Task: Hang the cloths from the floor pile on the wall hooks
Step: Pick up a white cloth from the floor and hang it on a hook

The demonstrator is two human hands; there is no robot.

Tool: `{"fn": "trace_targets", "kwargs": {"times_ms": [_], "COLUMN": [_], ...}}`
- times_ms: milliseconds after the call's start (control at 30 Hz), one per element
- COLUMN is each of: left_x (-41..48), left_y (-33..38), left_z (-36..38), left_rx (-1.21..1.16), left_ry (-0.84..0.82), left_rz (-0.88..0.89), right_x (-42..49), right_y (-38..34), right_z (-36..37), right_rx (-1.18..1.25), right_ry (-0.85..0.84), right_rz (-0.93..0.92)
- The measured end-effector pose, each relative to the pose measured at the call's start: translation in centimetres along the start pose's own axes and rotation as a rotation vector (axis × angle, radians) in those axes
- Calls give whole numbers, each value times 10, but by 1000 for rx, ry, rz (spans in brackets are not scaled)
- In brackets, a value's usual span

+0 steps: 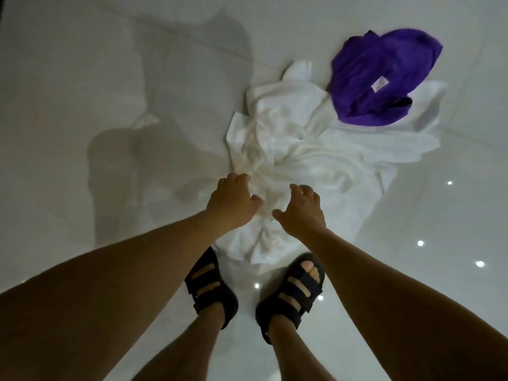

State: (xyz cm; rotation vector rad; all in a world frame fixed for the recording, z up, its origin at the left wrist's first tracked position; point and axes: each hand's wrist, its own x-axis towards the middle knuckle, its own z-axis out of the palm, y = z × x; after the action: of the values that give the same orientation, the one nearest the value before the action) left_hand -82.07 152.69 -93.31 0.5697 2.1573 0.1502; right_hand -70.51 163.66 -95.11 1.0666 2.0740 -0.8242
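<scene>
The left hand (231,200) reached down with its fingers curled onto the near folds of the white cloth (297,149); whether it had a grip could not be told. The right hand (302,211) hovered just beside it over the same cloth, fingers loosely spread and holding nothing. The white cloth lay crumpled on the glossy pale floor (82,78), just ahead of two dark sandals (210,287). A purple cloth (379,78) rested on its far right part.

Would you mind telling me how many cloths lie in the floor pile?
2 are distinct: a purple cloth at the far right and a white cloth crumpled in the middle; its folds may hide more.
</scene>
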Motion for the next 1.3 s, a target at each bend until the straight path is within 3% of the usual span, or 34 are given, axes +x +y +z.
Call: {"fn": "trace_targets", "kwargs": {"times_ms": [133,233,300,367,467,600,833,1000,1133,1233,1300], "left_x": [23,23,15,2,-24,-69,-170,-255,-314,-356,-385], "left_y": [-22,-39,-47,-50,-41,-5,98,146,142,131,126], "left_z": [33,43,42,33,6,-55,-217,-324,-407,-460,-489], "left_rx": [-31,-48,-40,-30,-16,-58,-232,-474,-487,-250,-62], "left_ry": [-9,-33,-55,-66,-59,-60,-32,8,73,117,123], "left_rz": [1,-22,-44,-57,-61,28,358,348,308,297,274], "right_x": [38,49,48,37,7,-58,-201,-317,-384,-413,-426], "right_y": [8,14,15,14,5,-18,-96,-159,-176,-181,-184], "right_z": [40,56,52,38,1,-87,-274,-397,-464,-495,-514], "right_rx": [-111,-346,-371,-277,-80,407,639,953,685,304,227], "right_ry": [36,98,79,31,92,73,13,41,-43,20,89], "right_rz": [29,-27,-73,-100,-146,-85,-376,-444,-516,-520,-556]}}
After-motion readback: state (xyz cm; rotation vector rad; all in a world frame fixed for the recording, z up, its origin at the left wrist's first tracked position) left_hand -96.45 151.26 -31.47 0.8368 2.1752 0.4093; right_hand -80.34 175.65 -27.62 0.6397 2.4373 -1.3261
